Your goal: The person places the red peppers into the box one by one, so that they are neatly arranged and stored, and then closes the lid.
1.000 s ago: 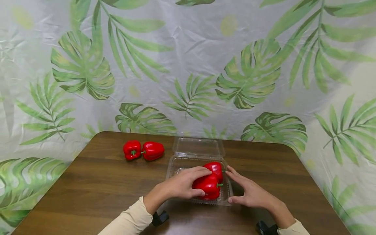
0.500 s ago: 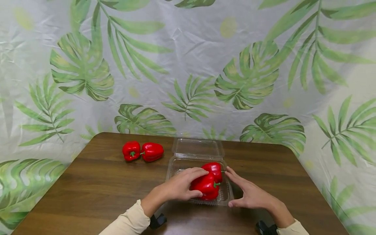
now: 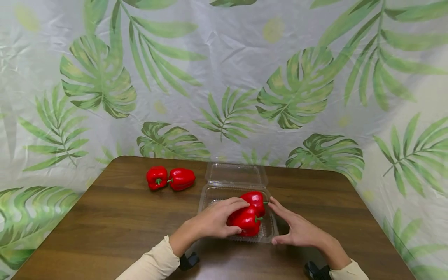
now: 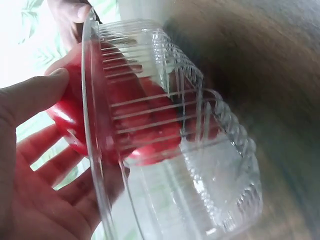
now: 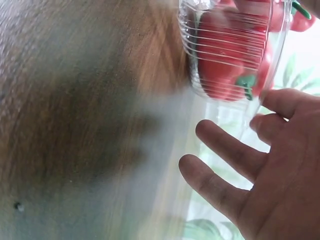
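In the head view, two red bell peppers lie close together in a clear plastic clamshell container (image 3: 204, 199). My left hand (image 3: 215, 220) holds the near bell pepper (image 3: 250, 224), thumb on its front and fingers over its top. The far bell pepper (image 3: 255, 198) touches it from behind, its stem facing right. In the left wrist view, the held pepper (image 4: 70, 112) rises above the rim, with more red below it through the wall. My right hand (image 3: 299, 230) is at the container's right side, fingers extended, fingertips (image 5: 270, 97) right at the rim in the right wrist view.
The container's lid (image 3: 236, 175) lies folded back behind it. Two more red bell peppers, one facing front (image 3: 156, 177) and one on its side (image 3: 182, 179), lie at the table's back left. A leaf-print cloth (image 3: 224, 77) hangs behind the wooden table (image 3: 140, 217).
The near pepper has shifted slightly to the left with my left hand, its stem turning a little. My right hand stays almost still at the container's right side.
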